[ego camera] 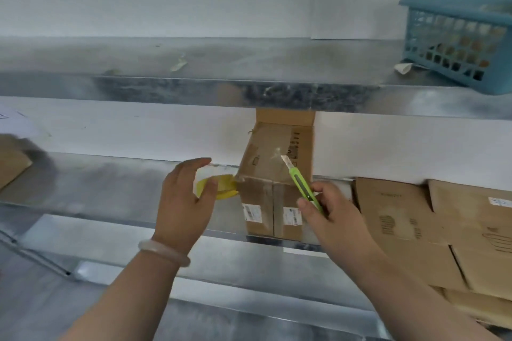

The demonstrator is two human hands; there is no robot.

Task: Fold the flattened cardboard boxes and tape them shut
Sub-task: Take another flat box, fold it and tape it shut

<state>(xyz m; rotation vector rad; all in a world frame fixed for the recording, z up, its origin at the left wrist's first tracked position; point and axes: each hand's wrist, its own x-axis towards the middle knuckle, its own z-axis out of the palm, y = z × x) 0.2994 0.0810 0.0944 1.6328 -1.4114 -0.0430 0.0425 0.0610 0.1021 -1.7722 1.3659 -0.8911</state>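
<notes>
1. The left hand (185,202) is curled round the yellow-cored roll of clear tape (219,188), thumb in front and fingers over the top. It holds the roll just beside the left edge of the small brown cardboard box (277,174), I'd say to hold a strip taut off that corner
2. The right hand (332,216) grips the green plastic utility knife (303,188), blade out, tip raised in front of the box's sloping upper face. That looks like a grip ready to slice the tape free of the roll
3. The box itself stands on the galvanised metal shelf (110,191), close to the front lip, one flap up against the white wall, centre seam facing us and glinting with tape
4. My read is that this one is folded and sealing is well along, with the cut the step in hand
5. To the right, on the same shelf, sits a pile of brown cardboard boxes (415,230), handy for the next round, and up top there's a blue plastic lattice basket (457,41)
</notes>
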